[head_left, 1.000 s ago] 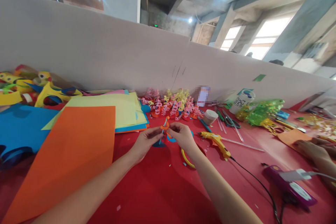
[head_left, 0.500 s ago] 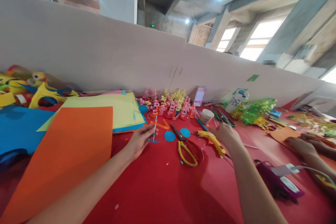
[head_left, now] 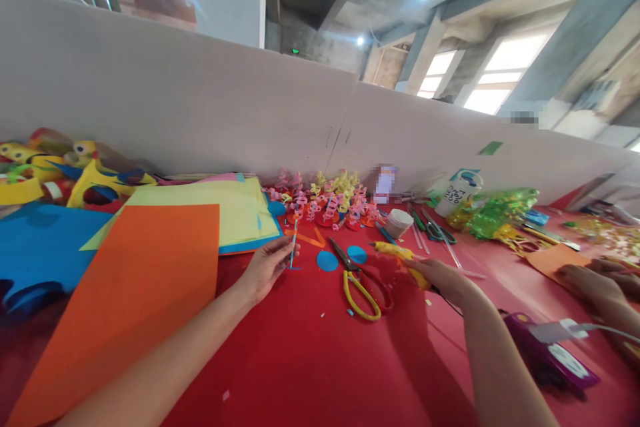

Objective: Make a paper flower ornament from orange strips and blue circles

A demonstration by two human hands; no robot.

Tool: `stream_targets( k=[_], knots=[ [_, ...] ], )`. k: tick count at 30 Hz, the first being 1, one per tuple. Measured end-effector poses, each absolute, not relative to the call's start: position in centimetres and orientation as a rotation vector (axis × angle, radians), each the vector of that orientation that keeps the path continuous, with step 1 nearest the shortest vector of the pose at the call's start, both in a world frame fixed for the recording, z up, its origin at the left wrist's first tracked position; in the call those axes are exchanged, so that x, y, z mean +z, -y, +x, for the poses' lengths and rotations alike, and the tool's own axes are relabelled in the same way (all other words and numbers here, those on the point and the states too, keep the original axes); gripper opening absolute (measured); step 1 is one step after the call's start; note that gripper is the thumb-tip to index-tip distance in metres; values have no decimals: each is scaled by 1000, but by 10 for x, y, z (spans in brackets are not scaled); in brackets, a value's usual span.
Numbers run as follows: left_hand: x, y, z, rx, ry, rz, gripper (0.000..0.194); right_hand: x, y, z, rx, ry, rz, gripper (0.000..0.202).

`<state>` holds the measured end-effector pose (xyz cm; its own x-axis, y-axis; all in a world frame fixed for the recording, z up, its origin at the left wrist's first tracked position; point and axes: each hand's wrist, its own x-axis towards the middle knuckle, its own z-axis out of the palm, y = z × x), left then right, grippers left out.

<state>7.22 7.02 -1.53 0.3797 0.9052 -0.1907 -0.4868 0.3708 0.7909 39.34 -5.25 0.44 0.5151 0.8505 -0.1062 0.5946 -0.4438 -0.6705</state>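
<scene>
My left hand (head_left: 264, 268) is closed, pinching a thin pale-blue stick (head_left: 294, 240) upright, with a blue disc at its foot and a small orange tip. On the right, my right hand (head_left: 446, 278) is wrapped round the handle of a yellow hot glue gun (head_left: 394, 251), whose nozzle points left. Between the hands lie scissors (head_left: 361, 285) with yellow and red handles, partly open. Two blue paper discs (head_left: 327, 261) sit near the scissors' blades. Orange paper strips (head_left: 318, 235) lie behind the stick.
Pink and yellow curled paper pieces (head_left: 330, 203) stand at the back, beside a white cup (head_left: 399, 223). Foam sheets (head_left: 150, 280) cover the left. A purple power strip (head_left: 550, 353) is at right, near another person's hands (head_left: 590, 283). A white partition (head_left: 200, 100) runs behind.
My right hand has come down from near the cup onto the glue gun and taken hold of its handle. The left hand keeps the stick in about the same place.
</scene>
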Motion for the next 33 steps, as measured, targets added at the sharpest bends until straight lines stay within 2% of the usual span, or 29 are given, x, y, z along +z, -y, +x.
stream_targets(
  k=[4, 6, 9, 16, 22, 33],
  knots=[
    [-16, -71, 72, 987, -700, 691, 19, 21, 49, 374, 898, 953, -1713, 36],
    [-16, -70, 72, 984, -697, 688, 18, 31, 42, 355, 929, 885, -1595, 36],
    [-16, -71, 71, 984, -686, 686, 17, 41, 31, 321, 910, 863, -1569, 38],
    [-17, -73, 71, 992, -659, 647, 16, 45, 23, 262, 834, 1316, -1523, 34],
    [-15, -72, 71, 979, -622, 600, 16, 45, 19, 247, 797, 1415, -1665, 25],
    [-10, -70, 72, 976, -602, 580, 14, 47, 26, 236, 415, 1593, -1747, 15]
  ],
)
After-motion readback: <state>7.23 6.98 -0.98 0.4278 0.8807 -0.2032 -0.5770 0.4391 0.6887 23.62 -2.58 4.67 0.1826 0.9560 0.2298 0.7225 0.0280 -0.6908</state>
